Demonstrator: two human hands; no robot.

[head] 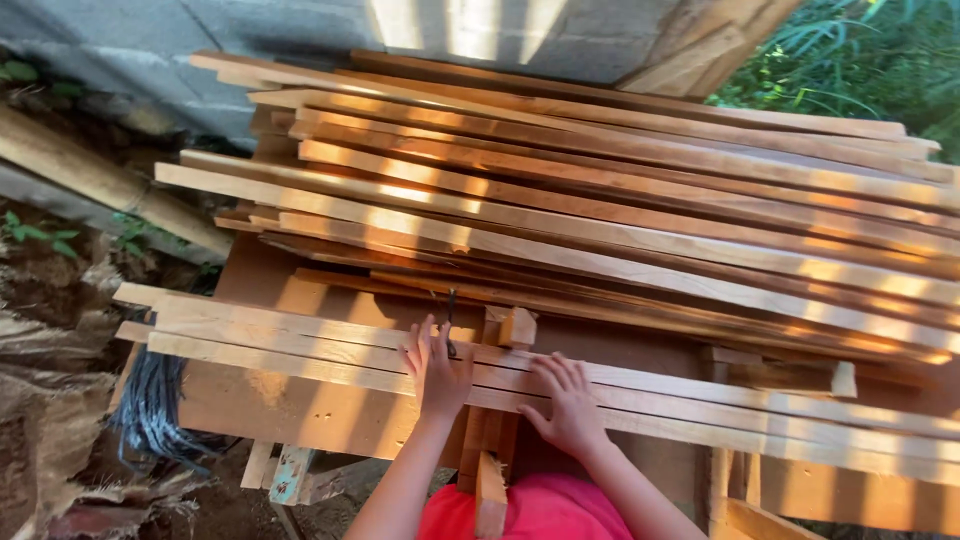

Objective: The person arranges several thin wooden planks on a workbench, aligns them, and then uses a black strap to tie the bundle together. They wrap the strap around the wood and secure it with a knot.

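Two hands lie flat on the near bundle of long wooden slats [640, 400] laid across my table [300, 410]. My left hand [437, 370] has its fingers spread, its grip wide and holding nothing, pressed onto the slats just beside a small wooden block [517, 327] and a thin dark tool [451, 315] that I cannot identify. My right hand [568, 402] rests palm down near it, its grip equally wide and empty. Behind them a much larger stack of slats [620, 200] slopes away towards the block wall [130, 50]. I judge the risk to be sliding: the near slats overhang the table at both ends, so uneven pressure could tip or scatter them. Rough sawn edges could also drive splinters into bare fingers.
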